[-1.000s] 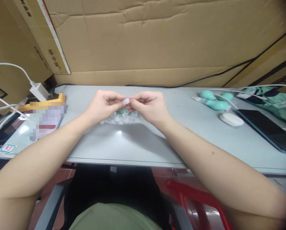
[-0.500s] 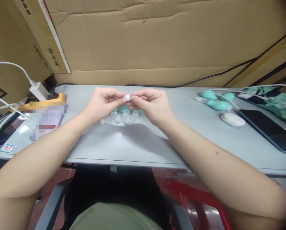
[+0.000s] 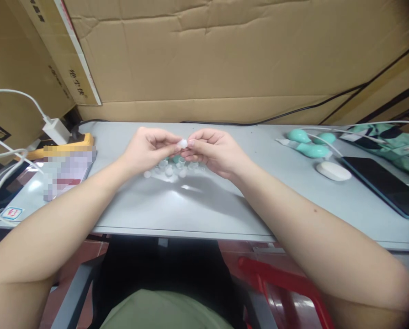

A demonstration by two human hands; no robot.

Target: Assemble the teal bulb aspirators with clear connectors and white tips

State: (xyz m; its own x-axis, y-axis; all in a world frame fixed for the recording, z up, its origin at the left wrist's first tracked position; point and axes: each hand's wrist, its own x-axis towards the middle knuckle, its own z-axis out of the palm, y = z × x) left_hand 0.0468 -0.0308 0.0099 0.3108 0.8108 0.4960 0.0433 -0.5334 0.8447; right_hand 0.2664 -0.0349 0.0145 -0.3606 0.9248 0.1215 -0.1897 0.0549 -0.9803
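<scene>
Between the fingertips of my left hand (image 3: 152,147) and my right hand (image 3: 209,148) is a small white plastic cap-like piece (image 3: 183,144). Both hands pinch it, held up above the desk, and the fingers cover part of it. Below and behind the hands stand several clear plastic cups (image 3: 181,162) in a row. Several small white round pieces (image 3: 169,171) lie just in front of these cups. Mint-green parts (image 3: 175,158) show partly behind them, mostly hidden by my hands.
Right on the grey desk (image 3: 187,214) are mint-green bulb-shaped pieces (image 3: 312,150), a white oval case (image 3: 333,171), a phone (image 3: 384,185) and a green patterned bag (image 3: 396,146). A yellow power strip (image 3: 62,147), white charger (image 3: 56,131) and cables lie left. Cardboard (image 3: 225,59) stands behind.
The white piece has dropped slightly toward me and tilted between the fingers. My right fingers have shifted their hold on it, and the right forearm has moved a little.
</scene>
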